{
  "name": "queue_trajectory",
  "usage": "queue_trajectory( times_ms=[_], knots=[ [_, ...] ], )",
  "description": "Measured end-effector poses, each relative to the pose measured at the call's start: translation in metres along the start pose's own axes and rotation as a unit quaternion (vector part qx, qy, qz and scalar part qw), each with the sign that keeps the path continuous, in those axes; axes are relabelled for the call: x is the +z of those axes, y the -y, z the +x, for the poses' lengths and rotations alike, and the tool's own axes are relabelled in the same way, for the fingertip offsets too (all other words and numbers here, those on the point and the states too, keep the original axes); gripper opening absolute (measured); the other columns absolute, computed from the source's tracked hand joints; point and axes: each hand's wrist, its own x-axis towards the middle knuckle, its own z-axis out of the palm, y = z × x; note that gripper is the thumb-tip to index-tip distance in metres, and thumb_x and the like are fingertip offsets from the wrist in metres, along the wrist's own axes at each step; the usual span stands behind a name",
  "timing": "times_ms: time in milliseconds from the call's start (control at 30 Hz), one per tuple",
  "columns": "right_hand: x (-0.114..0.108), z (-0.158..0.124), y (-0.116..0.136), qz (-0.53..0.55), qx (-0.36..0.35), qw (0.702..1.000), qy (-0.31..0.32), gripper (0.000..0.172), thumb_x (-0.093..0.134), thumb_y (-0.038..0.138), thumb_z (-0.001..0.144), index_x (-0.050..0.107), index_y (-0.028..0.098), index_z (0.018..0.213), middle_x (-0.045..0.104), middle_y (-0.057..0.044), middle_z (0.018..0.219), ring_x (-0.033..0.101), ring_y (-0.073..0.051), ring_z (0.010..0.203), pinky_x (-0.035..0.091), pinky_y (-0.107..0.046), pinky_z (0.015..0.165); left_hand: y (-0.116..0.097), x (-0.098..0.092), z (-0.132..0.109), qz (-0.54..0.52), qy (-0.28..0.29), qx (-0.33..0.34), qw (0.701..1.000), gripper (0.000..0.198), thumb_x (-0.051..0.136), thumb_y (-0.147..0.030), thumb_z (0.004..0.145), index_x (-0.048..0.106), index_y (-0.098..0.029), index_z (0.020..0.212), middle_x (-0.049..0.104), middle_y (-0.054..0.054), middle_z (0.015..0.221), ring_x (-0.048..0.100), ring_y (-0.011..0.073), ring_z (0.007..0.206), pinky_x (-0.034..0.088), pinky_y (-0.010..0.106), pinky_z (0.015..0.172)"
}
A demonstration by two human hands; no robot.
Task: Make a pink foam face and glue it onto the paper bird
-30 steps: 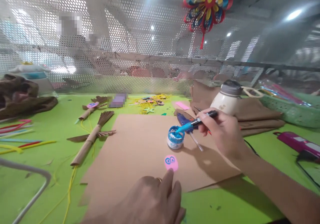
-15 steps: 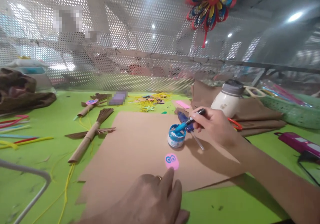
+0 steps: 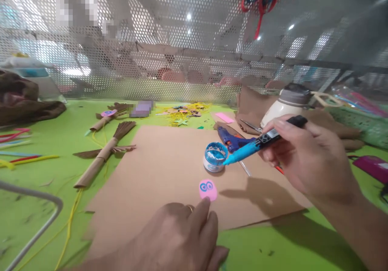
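Note:
My right hand [image 3: 309, 162] grips a black marker pen [image 3: 266, 139] whose lower end is coated in bright blue paint. Its blue tip hangs just right of a small open jar [image 3: 214, 166] of blue paint. A pink paper oval [image 3: 209, 191] with two blue ringed eyes lies in front of the jar. My left hand [image 3: 182, 238] rests on the brown paper sheet [image 3: 157, 170], index fingertip touching the oval's lower edge, other fingers loosely bent. Behind the jar lies a blue glue gun [image 3: 233, 139].
Left of the sheet lie brown paper figures [image 3: 104, 158] with yellow strings. Yellow scraps [image 3: 188, 113] lie at the back, before a perforated screen [image 3: 182, 61]. A white bottle [image 3: 285, 101] and green basket [image 3: 348, 121] stand at right; a grey metal bar [image 3: 45, 200] curves at left.
My right hand has drawn the marker pen out of the paint jar, toward me and to the right. My left hand stays at the pink oval. The view has tipped slightly downward.

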Motion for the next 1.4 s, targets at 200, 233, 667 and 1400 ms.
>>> queue_trajectory(
  times_ms=[200, 233, 667, 1400],
  knots=[
    [0.007, -0.015, -0.006, -0.171, 0.006, 0.98, 0.104, 0.014, 0.054, 0.032, 0.085, 0.059, 0.024, 0.074, 0.055, 0.005, 0.049, 0.051, -0.01, 0.045, 0.042, -0.023, 0.044, -0.001, 0.009, -0.002, 0.003, -0.015, 0.018, 1.0, 0.02, 0.045, -0.03, 0.09, 0.059, -0.018, 0.083, 0.063, 0.004, 0.084, 0.053, 0.0169, 0.056, 0.039, 0.031, 0.045],
    [0.007, -0.016, -0.005, -0.194, -0.006, 0.975, 0.112, 0.014, 0.054, 0.033, 0.085, 0.059, 0.024, 0.075, 0.055, 0.005, 0.05, 0.051, -0.01, 0.045, 0.042, -0.022, 0.043, -0.001, 0.011, -0.003, 0.003, -0.029, 0.017, 0.999, 0.02, 0.044, -0.03, 0.09, 0.06, -0.018, 0.086, 0.064, 0.005, 0.087, 0.053, 0.0169, 0.055, 0.039, 0.032, 0.044],
    [0.014, -0.021, -0.009, -0.257, -0.037, 0.958, 0.122, 0.009, 0.054, 0.029, 0.083, 0.057, 0.023, 0.077, 0.058, 0.004, 0.058, 0.057, -0.011, 0.048, 0.046, -0.023, 0.047, 0.008, 0.011, 0.002, 0.019, -0.071, 0.072, 0.995, 0.019, 0.051, -0.028, 0.086, 0.063, -0.014, 0.093, 0.066, 0.008, 0.095, 0.05, 0.0159, 0.05, 0.036, 0.032, 0.034],
    [0.017, -0.023, -0.014, -0.224, -0.022, 0.963, 0.151, 0.009, 0.054, 0.03, 0.085, 0.058, 0.022, 0.082, 0.062, 0.006, 0.061, 0.059, -0.007, 0.053, 0.048, -0.016, 0.05, 0.009, 0.015, 0.002, 0.014, -0.086, 0.084, 0.993, 0.022, 0.057, -0.028, 0.08, 0.061, -0.014, 0.096, 0.064, 0.008, 0.096, 0.045, 0.0155, 0.049, 0.033, 0.032, 0.032]
  ],
)
